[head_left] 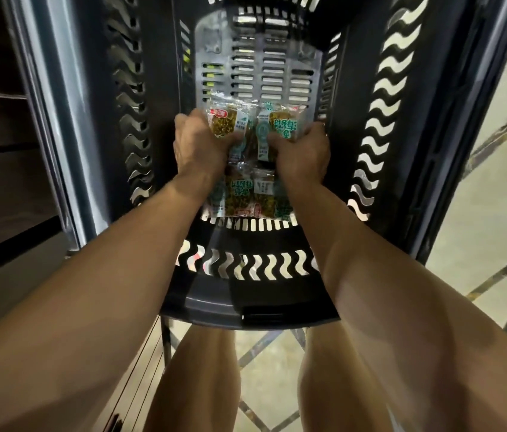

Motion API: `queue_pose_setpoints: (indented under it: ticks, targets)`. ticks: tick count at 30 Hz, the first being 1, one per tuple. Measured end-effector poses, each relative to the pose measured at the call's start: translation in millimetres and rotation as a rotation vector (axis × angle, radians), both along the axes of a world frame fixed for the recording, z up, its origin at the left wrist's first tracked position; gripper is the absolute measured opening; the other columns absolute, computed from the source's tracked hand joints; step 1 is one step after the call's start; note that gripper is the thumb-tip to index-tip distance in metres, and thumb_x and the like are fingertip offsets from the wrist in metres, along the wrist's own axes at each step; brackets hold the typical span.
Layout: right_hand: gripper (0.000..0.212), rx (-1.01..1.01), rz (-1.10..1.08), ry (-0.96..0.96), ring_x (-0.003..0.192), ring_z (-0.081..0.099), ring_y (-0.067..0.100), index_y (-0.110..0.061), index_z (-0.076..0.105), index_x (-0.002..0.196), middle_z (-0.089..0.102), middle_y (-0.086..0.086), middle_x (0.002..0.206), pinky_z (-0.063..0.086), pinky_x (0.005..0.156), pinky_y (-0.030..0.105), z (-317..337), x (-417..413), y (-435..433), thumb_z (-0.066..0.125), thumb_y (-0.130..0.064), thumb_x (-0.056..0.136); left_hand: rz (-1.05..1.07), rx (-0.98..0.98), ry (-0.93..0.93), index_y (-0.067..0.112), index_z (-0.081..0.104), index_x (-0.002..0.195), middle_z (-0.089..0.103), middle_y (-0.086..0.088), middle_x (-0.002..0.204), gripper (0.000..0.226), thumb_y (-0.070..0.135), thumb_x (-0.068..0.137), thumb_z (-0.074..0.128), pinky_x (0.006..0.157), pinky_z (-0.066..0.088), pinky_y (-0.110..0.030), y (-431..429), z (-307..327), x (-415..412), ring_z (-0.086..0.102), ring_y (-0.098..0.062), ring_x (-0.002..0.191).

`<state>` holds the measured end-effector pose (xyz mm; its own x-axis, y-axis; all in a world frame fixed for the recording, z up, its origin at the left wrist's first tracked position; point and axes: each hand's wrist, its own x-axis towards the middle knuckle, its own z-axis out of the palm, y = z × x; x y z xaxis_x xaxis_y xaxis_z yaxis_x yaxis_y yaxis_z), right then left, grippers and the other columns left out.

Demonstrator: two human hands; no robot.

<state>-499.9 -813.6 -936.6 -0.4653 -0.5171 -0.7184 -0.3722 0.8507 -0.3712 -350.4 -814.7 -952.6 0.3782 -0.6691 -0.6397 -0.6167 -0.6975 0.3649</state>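
I look down into a deep dark plastic basket (246, 307) with wavy slots in its walls. Both arms reach inside it. My left hand (197, 145) grips a bunch of small clear snack packets (230, 123) with green and yellow print. My right hand (303, 152) grips more of the same packets (283, 124) beside it. Below the hands, several more packets (246, 198) lie on the slotted basket floor near the front wall.
The far half of the basket floor (264, 73) is bare grey slats. Dark wooden shelving (3, 169) stands to the left of the basket. A pale tiled floor (489, 213) with dark diagonal lines lies to the right and underneath. My legs show below the basket.
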Motion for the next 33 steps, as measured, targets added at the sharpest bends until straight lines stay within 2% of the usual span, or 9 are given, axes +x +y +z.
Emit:
queue_pose_setpoints:
  ticks: [5,7,10,15,18,20,24,29,33]
  targets:
    - [0.043,-0.049,-0.118,-0.183,0.095,0.066,0.017,-0.016,0.050,0.113,0.059,-0.003,0.104,0.059,0.075,0.029,33.3,-7.0,3.0,0.082,-0.030,0.089,0.158,0.024,0.172,0.020,0.052,0.102,0.062,0.005,0.101,0.047,0.037,0.080,0.090,0.060,0.050,-0.014,-2.3,34.2,3.5,0.062,-0.009,0.086]
    - [0.044,-0.084,-0.123,-0.222,0.094,0.067,0.015,-0.020,0.049,0.115,0.060,-0.005,0.106,0.059,0.074,0.026,62.7,-10.9,6.8,0.082,-0.034,0.088,0.218,-0.003,0.237,0.020,0.054,0.102,0.067,0.003,0.103,0.045,0.033,0.079,0.091,0.070,0.058,-0.022,-3.0,61.8,3.5,0.068,-0.013,0.091]
    - [0.048,-0.118,-0.162,-0.301,0.107,0.069,0.028,-0.025,0.052,0.117,0.064,0.002,0.117,0.061,0.090,0.051,101.5,-13.8,13.2,0.083,-0.043,0.085,0.339,0.021,0.351,0.021,0.058,0.108,0.071,0.001,0.107,0.046,0.027,0.077,0.091,0.087,0.060,-0.033,-3.4,94.2,5.1,0.071,-0.016,0.097]
    - [0.046,-0.119,-0.194,-0.328,0.099,0.069,0.022,-0.012,0.061,0.115,0.069,0.004,0.110,0.056,0.087,0.038,212.5,-36.1,8.5,0.085,-0.038,0.085,0.456,0.086,0.498,0.014,0.061,0.130,0.076,-0.001,0.117,0.123,0.056,0.022,0.105,0.098,0.059,-0.047,-11.6,183.1,14.9,0.073,-0.024,0.109]
    - [0.044,-0.139,-0.248,-0.344,0.098,0.073,0.030,-0.017,0.067,0.106,0.073,0.009,0.108,0.061,0.088,0.052,285.6,-50.4,5.5,0.087,-0.043,0.076,0.505,0.056,0.567,0.011,0.053,0.144,0.072,-0.005,0.129,0.152,0.065,0.010,0.100,0.101,0.058,-0.046,-7.9,242.0,18.8,0.071,-0.026,0.116]
    - [0.042,-0.162,-0.273,-0.416,0.097,0.075,0.038,-0.010,0.068,0.109,0.075,0.017,0.109,0.062,0.087,0.057,337.0,-62.3,3.7,0.087,-0.034,0.080,0.508,0.045,0.606,0.007,0.055,0.142,0.073,-0.007,0.127,0.132,0.051,0.029,0.106,0.099,0.059,-0.045,-12.7,314.7,6.3,0.073,-0.024,0.112]
    - [0.063,-0.177,-0.248,-0.502,0.100,0.075,0.040,-0.009,0.070,0.113,0.077,0.016,0.109,0.060,0.089,0.062,440.6,-80.4,3.1,0.090,-0.047,0.068,0.400,0.007,0.584,0.020,0.069,0.099,0.079,0.005,0.091,0.029,0.021,0.080,0.090,0.077,0.060,-0.029,-9.2,440.6,-15.8,0.074,-0.019,0.091]
    - [0.060,-0.225,-0.168,-0.597,0.105,0.075,0.030,-0.019,0.073,0.116,0.079,0.007,0.111,0.058,0.098,0.054,556.2,-101.8,12.9,0.089,-0.050,0.068,0.369,-0.087,0.674,0.017,0.076,0.097,0.081,0.003,0.090,0.022,0.023,0.081,0.089,0.086,0.057,-0.034,10.5,552.5,-28.6,0.076,-0.017,0.088]
    - [0.035,-0.260,-0.126,-0.664,0.094,0.075,0.025,-0.015,0.070,0.119,0.079,0.010,0.107,0.061,0.076,0.035,630.2,-117.7,11.0,0.080,-0.032,0.089,0.396,-0.160,0.748,0.013,0.075,0.107,0.080,-0.005,0.101,0.033,0.027,0.082,0.089,0.091,0.061,-0.047,25.2,630.4,-32.0,0.075,-0.032,0.101]
